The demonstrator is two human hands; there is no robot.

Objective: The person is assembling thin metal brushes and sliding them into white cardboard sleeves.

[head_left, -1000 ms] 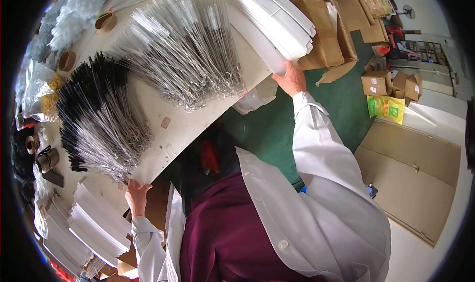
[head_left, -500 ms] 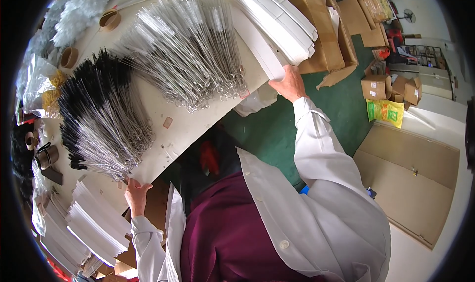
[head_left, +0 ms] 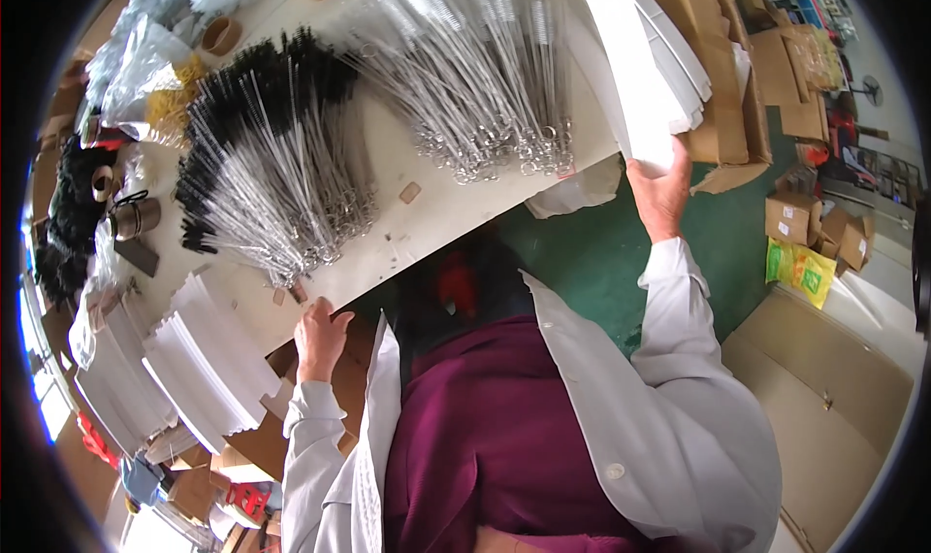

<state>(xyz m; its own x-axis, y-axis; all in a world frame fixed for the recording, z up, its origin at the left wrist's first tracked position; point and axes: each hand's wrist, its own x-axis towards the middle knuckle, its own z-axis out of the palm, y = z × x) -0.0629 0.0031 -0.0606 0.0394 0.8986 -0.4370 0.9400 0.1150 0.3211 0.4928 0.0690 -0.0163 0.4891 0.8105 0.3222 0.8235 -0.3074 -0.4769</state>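
Note:
My right hand (head_left: 662, 192) grips the near end of a long white card strip (head_left: 635, 73), thumb on one side and fingers on the other. The strip overlaps a stack of similar white strips (head_left: 687, 73) at the table's right end. At the left, my left hand (head_left: 322, 341) rests by the table's front edge, thumb spread from the fingers, with nothing visible in it. Just beyond it lies a bundle of black-bristled wire brushes (head_left: 281, 165), their looped ends facing me. A bundle of clear-bristled wire brushes (head_left: 475, 78) lies farther right.
White strips (head_left: 208, 359) are stacked at the table's left end. An open cardboard box (head_left: 713, 87) stands beyond the right stack. Tape rolls (head_left: 221, 36) and plastic bags lie at the back left. Below the table edge shows a green floor (head_left: 582, 262), with a white bag hanging near it.
My right hand has shifted the white strip from beside the right stack to over it. My left hand has drawn back slightly from the black brushes. The whole view has swung left.

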